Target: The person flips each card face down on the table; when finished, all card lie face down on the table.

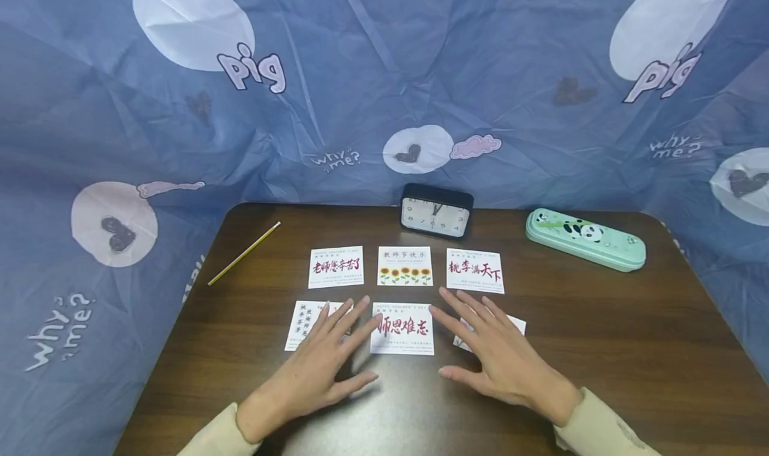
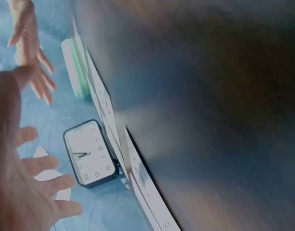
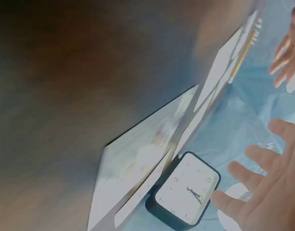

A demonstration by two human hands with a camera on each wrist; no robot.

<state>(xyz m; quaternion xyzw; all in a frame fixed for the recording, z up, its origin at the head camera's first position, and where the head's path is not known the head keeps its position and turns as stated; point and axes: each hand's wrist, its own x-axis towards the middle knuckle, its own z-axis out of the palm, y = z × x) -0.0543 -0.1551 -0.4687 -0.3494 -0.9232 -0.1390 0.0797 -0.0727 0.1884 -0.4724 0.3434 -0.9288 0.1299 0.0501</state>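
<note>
I see six cards in two rows of three on the table [image 1: 601,349], just in front of the clock [image 1: 436,210]. Landmark: the centre card [image 1: 402,329], front row. Left hand [image 1: 318,366] lies flat just left of it, fingers straight and spread, covering part of the left card [image 1: 298,324]; grasping nothing. Right hand [image 1: 495,356] mirrors it just right of the centre card, also released, hiding most of the right card [image 1: 515,322]. Behind the centre card, the back row is uncovered. Pencil [image 1: 244,253] lies well to the back-left, pencil case [image 1: 585,238] to the back-right. Wrist views are blurred and oblique; card text unreadable there, only the clock and fingers are clear.
</note>
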